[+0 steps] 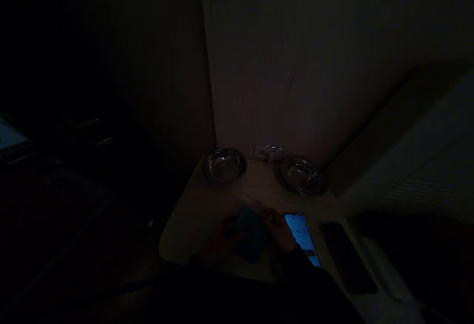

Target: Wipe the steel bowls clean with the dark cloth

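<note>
On the thin rectangular phone with a glowing blue screen [302,241], below and right of the white rectangular wall socket [268,153], dim digits end in "28"; smaller lines are unreadable.

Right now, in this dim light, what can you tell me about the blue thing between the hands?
The blue thing is a dull, dark blue and roughly oblong, tilted in the picture. It looks plain; no markings can be made out, and the gloom hides its material. It is over the near part of the table; whether it rests there is unclear. The left hand has fingers across its left side. The right hand is at its upper right; its grip is too dark to judge.
</note>
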Tool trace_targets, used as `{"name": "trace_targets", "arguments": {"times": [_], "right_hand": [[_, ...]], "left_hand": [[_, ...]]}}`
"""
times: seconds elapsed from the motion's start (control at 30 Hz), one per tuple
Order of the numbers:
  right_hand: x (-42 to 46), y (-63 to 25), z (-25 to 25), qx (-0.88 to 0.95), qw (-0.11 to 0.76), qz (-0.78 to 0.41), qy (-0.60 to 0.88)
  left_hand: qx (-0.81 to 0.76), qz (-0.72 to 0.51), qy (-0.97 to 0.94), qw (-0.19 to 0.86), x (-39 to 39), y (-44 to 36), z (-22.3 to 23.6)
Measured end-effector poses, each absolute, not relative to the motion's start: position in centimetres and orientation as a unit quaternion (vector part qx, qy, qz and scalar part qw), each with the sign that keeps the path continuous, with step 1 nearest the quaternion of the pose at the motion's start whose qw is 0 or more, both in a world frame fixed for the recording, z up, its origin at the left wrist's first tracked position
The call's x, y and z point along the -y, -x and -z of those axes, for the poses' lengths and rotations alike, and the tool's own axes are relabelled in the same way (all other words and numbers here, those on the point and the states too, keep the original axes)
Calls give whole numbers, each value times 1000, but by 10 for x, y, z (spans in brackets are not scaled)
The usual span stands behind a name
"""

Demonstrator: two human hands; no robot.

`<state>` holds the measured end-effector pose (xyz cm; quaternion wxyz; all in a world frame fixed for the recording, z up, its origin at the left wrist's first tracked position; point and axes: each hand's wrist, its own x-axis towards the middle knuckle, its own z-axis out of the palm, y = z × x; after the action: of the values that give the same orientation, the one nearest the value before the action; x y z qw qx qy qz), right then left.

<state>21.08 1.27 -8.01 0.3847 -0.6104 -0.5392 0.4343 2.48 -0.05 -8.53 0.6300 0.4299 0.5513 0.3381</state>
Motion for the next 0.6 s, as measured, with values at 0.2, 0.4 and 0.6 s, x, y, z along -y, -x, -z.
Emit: {"name": "trace_targets", "arguments": {"times": [0.2, 0.4, 0.6], "right_hand": [[-6, -233, 86, 596, 251, -402, 648], [10, -244, 70, 633, 94, -311, 703], [15, -225, 65, 789, -8, -148, 596]], "left_hand": [[-622, -362, -460, 520, 1, -25, 99], [-664, -378, -492, 418, 2, -37, 106], [-651, -337, -603, 317, 10, -42, 116]]}}
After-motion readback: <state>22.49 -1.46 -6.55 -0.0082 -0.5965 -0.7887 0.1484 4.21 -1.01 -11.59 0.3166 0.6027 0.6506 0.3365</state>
